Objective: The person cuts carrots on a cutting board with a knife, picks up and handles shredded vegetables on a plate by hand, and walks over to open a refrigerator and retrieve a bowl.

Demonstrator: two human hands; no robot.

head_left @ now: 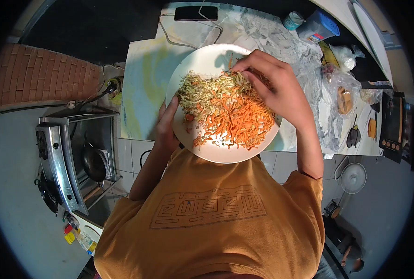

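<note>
White china fills the middle of my view: a round plate (202, 58) that my left hand (168, 124) grips by its rim at nine o'clock, thumb over the edge and the other fingers hidden beneath. On the plate lies a heap of shredded vegetables, the pale green shreds (202, 90) toward ten o'clock and the orange carrot shreds (232, 121) spreading from the centre down to five o'clock. My right hand (274, 86) comes in from three o'clock and rests on top of the heap, its fingers (245, 65) bent close together and pinching into the strands near twelve o'clock; I cannot tell how much they hold. The plate hangs just above the near edge of the marbled bench (146, 79), over my orange shirt (216, 218).

At twelve o'clock on the bench a black phone (195, 13) lies flat with a cable running from it. Toward two o'clock stand a blue-lidded box (318, 27) and a small tin (292, 20), and crumpled clear plastic bags (332, 93) sit at three o'clock. Down at eight o'clock, well apart from the plate, a steel stove (65, 162) carries a dark pan (94, 163).
</note>
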